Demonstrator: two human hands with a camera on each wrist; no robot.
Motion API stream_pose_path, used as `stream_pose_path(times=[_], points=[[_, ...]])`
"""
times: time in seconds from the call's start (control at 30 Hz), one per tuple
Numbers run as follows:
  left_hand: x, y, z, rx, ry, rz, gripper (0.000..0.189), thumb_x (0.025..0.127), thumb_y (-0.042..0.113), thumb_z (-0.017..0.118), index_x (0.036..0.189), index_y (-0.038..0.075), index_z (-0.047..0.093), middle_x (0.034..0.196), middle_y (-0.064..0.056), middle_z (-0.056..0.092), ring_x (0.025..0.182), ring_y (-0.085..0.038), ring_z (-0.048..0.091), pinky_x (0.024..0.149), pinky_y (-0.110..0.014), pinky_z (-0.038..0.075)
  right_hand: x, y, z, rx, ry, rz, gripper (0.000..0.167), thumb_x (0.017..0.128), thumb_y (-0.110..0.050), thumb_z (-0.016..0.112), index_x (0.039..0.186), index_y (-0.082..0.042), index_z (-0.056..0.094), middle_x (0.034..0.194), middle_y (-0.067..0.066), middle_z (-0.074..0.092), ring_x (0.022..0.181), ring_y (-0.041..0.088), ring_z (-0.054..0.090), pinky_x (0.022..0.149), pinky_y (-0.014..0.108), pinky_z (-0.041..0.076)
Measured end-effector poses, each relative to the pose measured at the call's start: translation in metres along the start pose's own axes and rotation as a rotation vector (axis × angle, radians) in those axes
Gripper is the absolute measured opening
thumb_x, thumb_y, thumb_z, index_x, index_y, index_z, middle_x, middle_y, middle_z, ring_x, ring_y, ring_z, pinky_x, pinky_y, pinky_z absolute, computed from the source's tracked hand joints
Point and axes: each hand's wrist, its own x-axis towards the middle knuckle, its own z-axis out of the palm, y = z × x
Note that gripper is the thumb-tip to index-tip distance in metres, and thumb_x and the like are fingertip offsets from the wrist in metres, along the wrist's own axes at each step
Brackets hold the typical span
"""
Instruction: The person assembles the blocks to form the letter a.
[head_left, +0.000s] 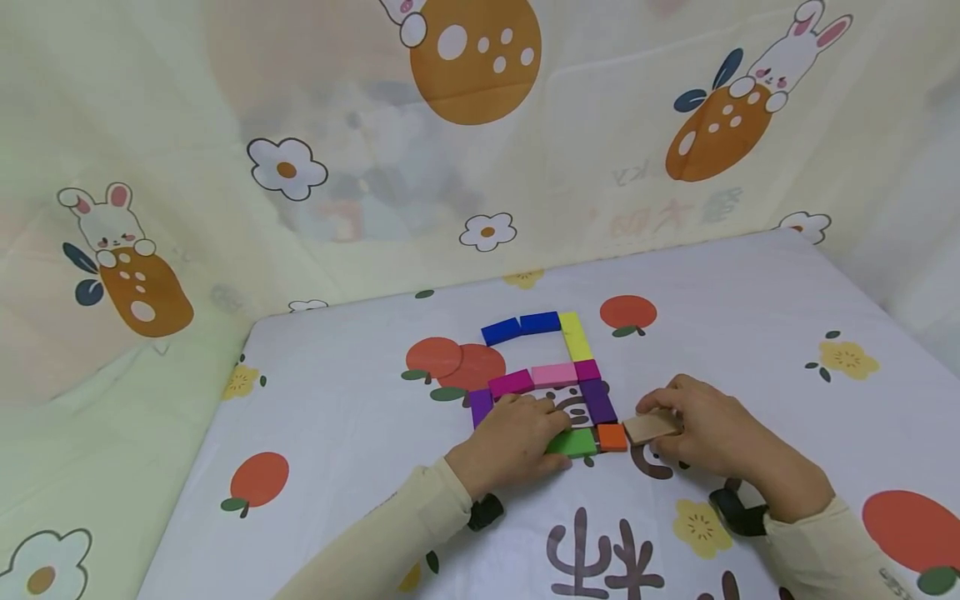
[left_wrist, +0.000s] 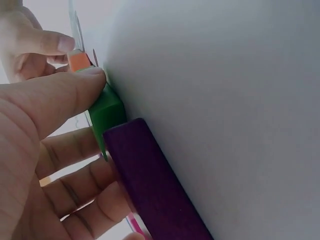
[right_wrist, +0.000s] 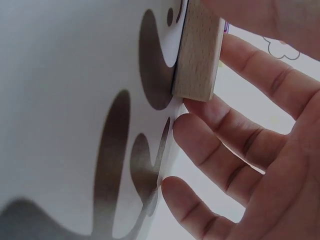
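In the head view my left hand (head_left: 517,442) pinches a green block (head_left: 573,443), its thumb on the near side and fingers over the far side. The left wrist view shows a purple block (left_wrist: 155,185) against the green one's end. To the right, my right hand (head_left: 720,433) holds a plain wooden block (head_left: 651,427) between thumb and fingers. That block lies on the cloth, its left end close to an orange block (head_left: 612,437); whether they touch I cannot tell. A dark purple block (head_left: 597,402) runs up from the orange one.
Beyond the hands, a magenta block (head_left: 512,383), a pink block (head_left: 554,375) and a small magenta block (head_left: 588,370) form a row. Farther back stand a yellow block (head_left: 575,336) and two blue blocks (head_left: 540,322). A printed white cloth (head_left: 337,417) covers the table.
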Motion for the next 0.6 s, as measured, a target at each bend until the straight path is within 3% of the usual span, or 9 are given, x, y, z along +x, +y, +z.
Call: stream_pose_path(times=[0.6], points=[[0.0003, 0.0015, 0.0000, -0.006, 0.007, -0.004, 0.045, 0.096, 0.048, 0.073, 0.133, 0.022, 0.070, 0.125, 0.004, 0.070, 0.117, -0.014, 0.063, 0.108, -0.038, 0.046, -0.0006, -0.0014, 0.0009, 0.000, 0.023, -0.001, 0.032, 0.076, -0.010, 0.086, 0.107, -0.013, 0.077, 0.100, 0.004, 0.062, 0.084, 0.018, 0.054, 0.066, 0.032, 0.047]])
